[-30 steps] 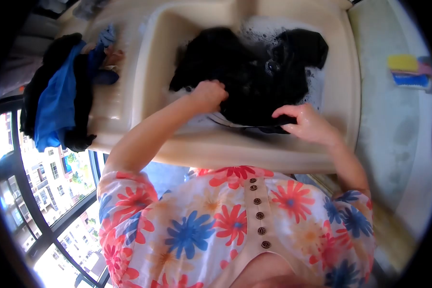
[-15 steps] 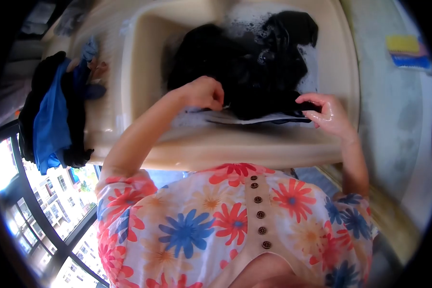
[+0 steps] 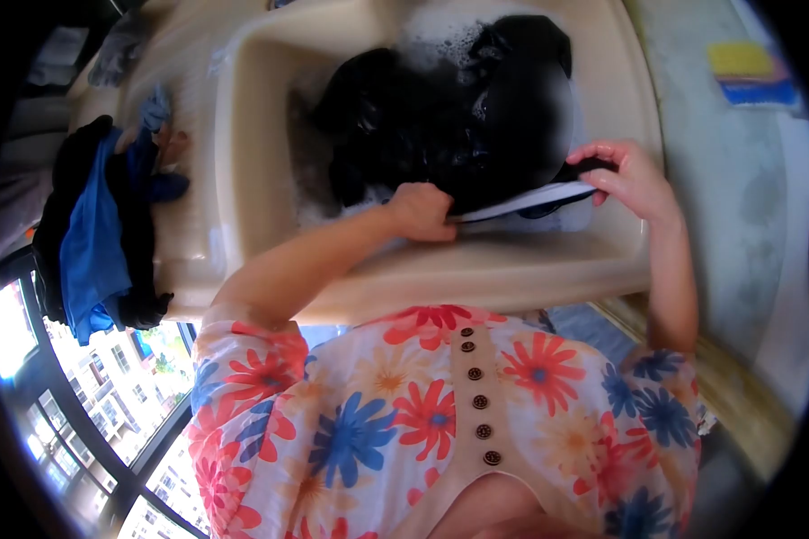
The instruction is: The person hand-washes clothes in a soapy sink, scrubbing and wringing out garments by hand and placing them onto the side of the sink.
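A wet black garment (image 3: 422,135) lies bunched in soapy water inside the beige sink (image 3: 476,280). Along its near side runs a white-and-black waistband (image 3: 530,197), stretched between my two hands. My left hand (image 3: 421,213) is closed on the band's left end, near the sink's front wall. Wet and pinching, my right hand (image 3: 634,180) grips the other end above the right part of the basin. Much of the garment's shape is hidden by folds and suds.
Blue and black clothes (image 3: 99,238) hang over the sink's ribbed left side. On the pale counter at right lies a yellow-and-blue packet (image 3: 753,74). Soap foam (image 3: 445,36) floats at the back of the basin. A window (image 3: 108,386) is at lower left.
My left hand has moved right and taken hold of the waistband. My right hand has risen slightly with its end, and the band is now pulled taut at a slant.
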Motion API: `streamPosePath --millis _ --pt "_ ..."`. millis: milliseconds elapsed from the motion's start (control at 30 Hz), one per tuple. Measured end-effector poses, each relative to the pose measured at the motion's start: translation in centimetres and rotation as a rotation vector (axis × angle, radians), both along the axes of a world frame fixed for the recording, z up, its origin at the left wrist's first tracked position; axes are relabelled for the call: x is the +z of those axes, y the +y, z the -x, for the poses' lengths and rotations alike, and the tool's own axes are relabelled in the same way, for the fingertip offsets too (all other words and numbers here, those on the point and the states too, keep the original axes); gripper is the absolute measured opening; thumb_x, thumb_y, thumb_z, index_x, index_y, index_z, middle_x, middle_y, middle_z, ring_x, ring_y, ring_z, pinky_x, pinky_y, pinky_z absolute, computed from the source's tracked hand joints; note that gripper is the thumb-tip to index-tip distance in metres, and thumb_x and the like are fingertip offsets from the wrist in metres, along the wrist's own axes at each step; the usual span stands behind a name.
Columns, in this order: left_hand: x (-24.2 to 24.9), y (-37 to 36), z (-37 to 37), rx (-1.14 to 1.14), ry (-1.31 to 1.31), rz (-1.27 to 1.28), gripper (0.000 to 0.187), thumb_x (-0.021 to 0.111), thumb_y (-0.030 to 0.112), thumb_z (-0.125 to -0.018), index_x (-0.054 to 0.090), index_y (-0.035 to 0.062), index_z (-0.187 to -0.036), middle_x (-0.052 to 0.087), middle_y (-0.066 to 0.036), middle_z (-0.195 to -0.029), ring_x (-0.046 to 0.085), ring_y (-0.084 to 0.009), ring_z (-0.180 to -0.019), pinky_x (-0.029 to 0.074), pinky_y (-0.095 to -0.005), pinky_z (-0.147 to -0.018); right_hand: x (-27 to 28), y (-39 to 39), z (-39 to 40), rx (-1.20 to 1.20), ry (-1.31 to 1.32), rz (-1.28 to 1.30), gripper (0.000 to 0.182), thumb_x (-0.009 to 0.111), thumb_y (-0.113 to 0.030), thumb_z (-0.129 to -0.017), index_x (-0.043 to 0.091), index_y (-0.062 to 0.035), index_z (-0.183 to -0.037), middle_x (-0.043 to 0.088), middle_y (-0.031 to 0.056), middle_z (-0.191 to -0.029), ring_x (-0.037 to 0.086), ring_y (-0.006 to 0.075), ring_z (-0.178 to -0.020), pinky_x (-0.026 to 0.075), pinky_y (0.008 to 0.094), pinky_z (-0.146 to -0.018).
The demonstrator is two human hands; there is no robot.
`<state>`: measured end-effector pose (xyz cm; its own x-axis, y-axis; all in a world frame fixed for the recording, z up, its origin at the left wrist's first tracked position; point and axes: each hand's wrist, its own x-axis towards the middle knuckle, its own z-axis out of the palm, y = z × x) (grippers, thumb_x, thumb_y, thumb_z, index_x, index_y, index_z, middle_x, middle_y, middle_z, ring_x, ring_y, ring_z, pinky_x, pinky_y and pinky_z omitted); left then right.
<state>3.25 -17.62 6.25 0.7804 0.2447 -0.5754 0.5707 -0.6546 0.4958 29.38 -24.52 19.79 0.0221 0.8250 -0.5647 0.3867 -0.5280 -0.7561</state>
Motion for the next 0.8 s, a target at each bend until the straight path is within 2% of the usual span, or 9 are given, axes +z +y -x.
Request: streamPosePath --millis 167,267,367,400,500,633,667,767,800 --pt "0.5 0.5 0.7 0.170 -0.049 -0.062 0.034 0.058 0.024 -0.067 0.061 0.0063 -0.096 0.062 -0.020 -0.085 0.059 -0.0354 -0.083 0.047 -0.0441 -0.072 0.5 0.4 -0.2 0.028 -0.036 -0.039 0.018 0.056 -0.003 -0.079 0.061 -0.0006 -0.096 0.057 0.0019 -0.072 0.050 0.0063 -0.051 0.043 0.0202 -0.050" --pt "-0.7 1.3 3.1 0.361 -0.297 -0.061 0.039 0.058 0.019 -0.067 0.059 0.0041 -0.103 0.063 -0.017 -0.081 0.062 -0.0299 -0.079 0.048 -0.0407 -0.069 1.1 -0.3 0.2 0.038 0.002 0.002 0.022 0.060 -0.004 -0.076 0.060 -0.0012 -0.098 0.057 0.0015 -0.073 0.051 0.0058 -0.054 0.043 0.0202 -0.052" --pt "0.2 2.8 5.4 0.821 -0.283 0.512 0.045 0.057 0.017 -0.068 0.056 -0.0008 -0.110 0.062 -0.008 -0.074 0.058 -0.0212 -0.070 0.046 -0.0337 -0.065 0.3 -0.8 -0.7 0.079 0.188 -0.013 0.030 0.065 -0.003 -0.071 0.059 -0.0016 -0.101 0.055 -0.0008 -0.071 0.049 0.0037 -0.060 0.042 0.0199 -0.056" --pt "2.5 3.4 5.6 0.851 -0.268 0.629 0.048 0.057 0.017 -0.070 0.053 -0.0043 -0.112 0.058 -0.004 -0.080 0.052 -0.0145 -0.075 0.042 -0.0264 -0.069 -0.3 -0.8 -1.0 0.128 0.078 -0.003 0.034 0.069 -0.002 -0.068 0.058 -0.0022 -0.100 0.053 -0.0022 -0.074 0.046 0.0032 -0.066 0.041 0.0201 -0.060" --pt "2.6 3.6 5.9 0.967 -0.349 0.474 0.039 0.056 0.017 -0.070 0.059 -0.0041 -0.103 0.060 -0.008 -0.078 0.054 -0.0156 -0.073 0.043 -0.0251 -0.067 -0.8 -0.6 0.0 0.170 0.016 -0.053 0.030 0.070 -0.001 -0.067 0.057 -0.0024 -0.095 0.050 -0.0024 -0.079 0.044 0.0047 -0.070 0.040 0.0214 -0.062" --pt "5.1 5.0 5.6 0.869 -0.139 0.545 0.033 0.056 0.024 -0.076 0.062 0.0001 -0.099 0.060 -0.007 -0.087 0.053 -0.0158 -0.080 0.042 -0.0242 -0.070 -3.9 0.7 -1.5 0.146 -0.113 -0.281 0.023 0.071 -0.003 -0.068 0.057 -0.0022 -0.086 0.051 -0.0010 -0.084 0.047 0.0068 -0.076 0.041 0.0213 -0.067" --pt "4.6 5.4 5.7 0.904 -0.177 0.609 0.037 0.059 0.025 -0.076 0.060 -0.0016 -0.103 0.059 -0.008 -0.093 0.052 -0.0151 -0.085 0.041 -0.0244 -0.074 -5.1 1.3 -2.0 0.248 -0.210 -0.626 0.016 0.069 -0.007 -0.074 0.059 -0.0021 -0.086 0.053 -0.0023 -0.082 0.048 0.0061 -0.077 0.040 0.0200 -0.069" --pt "3.7 6.9 5.7 0.984 -0.270 0.719 0.046 0.064 0.026 -0.077 0.055 -0.0053 -0.110 0.059 -0.009 -0.103 0.052 -0.0132 -0.096 0.040 -0.0247 -0.083 -3.2 3.0 -1.1 -0.026 0.006 -0.271 0.013 0.063 -0.011 -0.081 0.060 -0.0017 -0.090 0.056 -0.0042 -0.081 0.049 0.0050 -0.076 0.040 0.0190 -0.071" --pt "4.3 7.3 5.5 0.999 -0.285 0.704 0.046 0.064 0.026 -0.077 0.055 -0.0055 -0.109 0.059 -0.008 -0.102 0.053 -0.0128 -0.094 0.041 -0.0246 -0.083 -3.2 3.4 -1.4 -0.022 0.038 -0.309 0.016 0.059 -0.015 -0.085 0.060 -0.0012 -0.092 0.057 -0.0053 -0.080 0.049 0.0040 -0.076 0.040 0.0189 -0.071"
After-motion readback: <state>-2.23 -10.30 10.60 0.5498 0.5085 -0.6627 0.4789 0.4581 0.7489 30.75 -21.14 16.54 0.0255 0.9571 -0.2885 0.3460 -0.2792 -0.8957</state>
